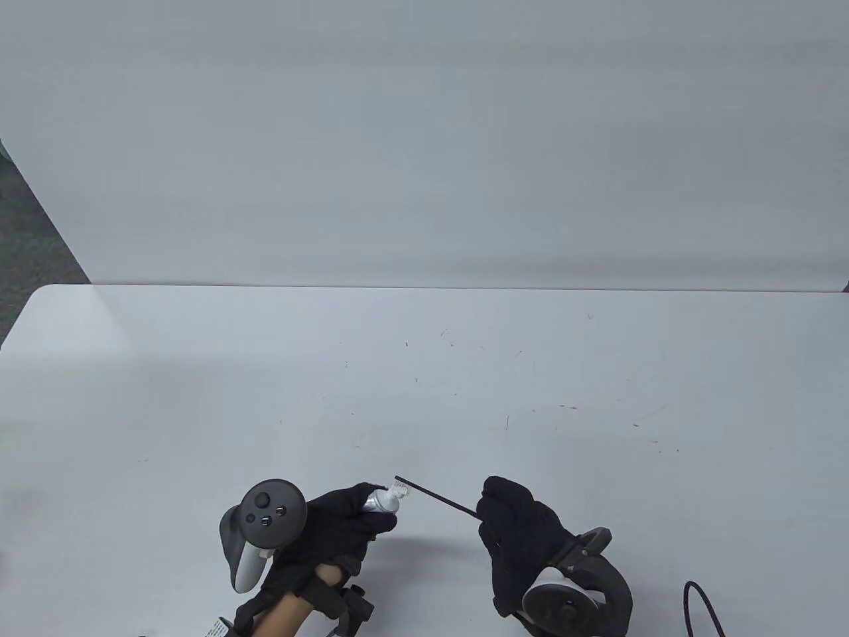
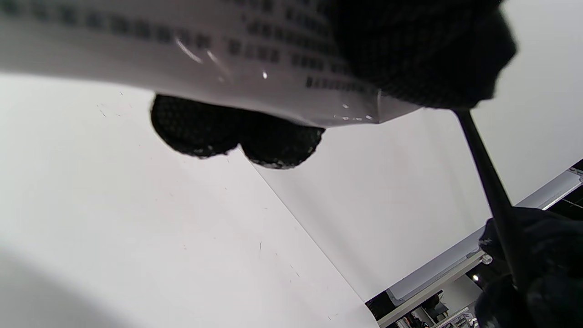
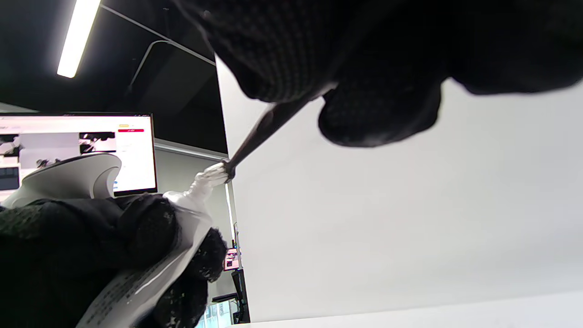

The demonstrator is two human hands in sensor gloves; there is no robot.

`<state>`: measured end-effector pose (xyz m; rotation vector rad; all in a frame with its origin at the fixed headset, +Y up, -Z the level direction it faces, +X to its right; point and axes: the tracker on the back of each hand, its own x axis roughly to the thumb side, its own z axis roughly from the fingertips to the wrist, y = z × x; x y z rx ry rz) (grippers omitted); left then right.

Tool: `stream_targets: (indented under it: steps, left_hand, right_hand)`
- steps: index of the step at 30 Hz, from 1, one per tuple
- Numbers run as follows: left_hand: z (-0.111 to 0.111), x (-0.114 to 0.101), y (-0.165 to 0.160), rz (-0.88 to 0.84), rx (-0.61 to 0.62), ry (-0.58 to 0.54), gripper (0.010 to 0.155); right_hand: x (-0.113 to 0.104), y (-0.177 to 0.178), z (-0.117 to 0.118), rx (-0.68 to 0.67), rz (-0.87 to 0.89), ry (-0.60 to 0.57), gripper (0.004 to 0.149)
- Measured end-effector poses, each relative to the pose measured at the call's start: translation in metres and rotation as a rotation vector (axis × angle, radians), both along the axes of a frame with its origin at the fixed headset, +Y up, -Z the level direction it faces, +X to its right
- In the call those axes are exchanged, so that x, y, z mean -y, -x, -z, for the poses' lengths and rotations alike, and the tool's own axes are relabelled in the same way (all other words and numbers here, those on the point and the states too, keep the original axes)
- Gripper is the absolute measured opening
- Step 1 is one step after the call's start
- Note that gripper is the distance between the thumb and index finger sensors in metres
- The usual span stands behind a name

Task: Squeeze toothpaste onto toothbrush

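Observation:
My left hand (image 1: 338,524) grips a silvery-white toothpaste tube (image 1: 379,502) near the table's front edge, its nozzle pointing right and up. My right hand (image 1: 521,531) grips the black handle of a thin toothbrush (image 1: 438,496), which slants up-left. The white bristle head (image 1: 400,490) sits right at the tube's nozzle. In the right wrist view the tube (image 3: 150,269) runs up to the brush head (image 3: 218,171), nozzle against bristles. In the left wrist view the tube (image 2: 182,59) fills the top and the black handle (image 2: 487,182) crosses at right.
The white table (image 1: 424,385) stretches back to a white wall. A black cable (image 1: 703,607) lies at the front right corner. A monitor (image 3: 77,150) shows in the right wrist view, off the table.

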<state>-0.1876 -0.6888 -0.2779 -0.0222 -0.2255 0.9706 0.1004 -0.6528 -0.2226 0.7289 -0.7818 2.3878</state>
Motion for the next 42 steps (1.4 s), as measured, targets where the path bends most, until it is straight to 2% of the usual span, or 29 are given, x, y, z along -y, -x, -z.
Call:
stream_targets:
  steps: [6, 8, 11, 13, 16, 17, 20, 23, 26, 30, 33, 38, 42]
  left_hand:
    - [-0.001, 0.000, 0.002, 0.015, -0.054, 0.009, 0.066]
    - [-0.002, -0.002, 0.003, 0.066, -0.094, -0.029, 0.066]
    - [-0.006, -0.008, 0.002, 0.250, -0.174, -0.145, 0.066]
    - [-0.007, -0.009, 0.002, 0.285, -0.187, -0.175, 0.066]
    - [-0.006, -0.007, 0.003, 0.219, -0.174, -0.138, 0.066]
    - [-0.006, -0.006, 0.004, 0.195, -0.171, -0.123, 0.066]
    - [-0.005, -0.006, 0.007, 0.171, -0.170, -0.116, 0.066]
    - [-0.004, -0.006, 0.009, 0.141, -0.173, -0.107, 0.066]
    - [-0.004, -0.006, 0.010, 0.110, -0.176, -0.104, 0.066]
    - [-0.005, -0.005, 0.011, 0.090, -0.171, -0.102, 0.066]
    - [-0.005, -0.006, 0.011, 0.073, -0.168, -0.099, 0.066]
    - [-0.005, -0.006, 0.011, 0.050, -0.161, -0.090, 0.066]
    - [-0.005, -0.005, 0.012, 0.047, -0.160, -0.089, 0.066]
  right_hand:
    - [0.010, -0.010, 0.016, -0.045, 0.172, 0.231, 0.036]
    - [0.014, -0.012, 0.021, -0.052, 0.211, 0.289, 0.035]
    - [0.021, -0.018, 0.029, -0.101, 0.359, 0.445, 0.035]
    - [0.025, -0.022, 0.032, -0.102, 0.412, 0.501, 0.035]
    - [0.033, -0.028, 0.039, -0.119, 0.489, 0.595, 0.036]
    - [0.039, -0.033, 0.043, -0.121, 0.559, 0.661, 0.036]
    - [0.049, -0.047, 0.049, -0.047, 0.685, 0.722, 0.036]
    - [0.055, -0.066, 0.053, 0.120, 0.745, 0.686, 0.037]
    - [0.060, -0.082, 0.057, 0.274, 0.689, 0.657, 0.050]
    - [0.072, -0.092, 0.064, 0.421, 0.592, 0.650, 0.042]
    - [0.087, -0.093, 0.072, 0.502, 0.463, 0.696, 0.041]
    - [0.106, -0.080, 0.081, 0.536, 0.332, 0.748, 0.041]
    - [0.110, -0.063, 0.084, 0.539, 0.238, 0.686, 0.040]
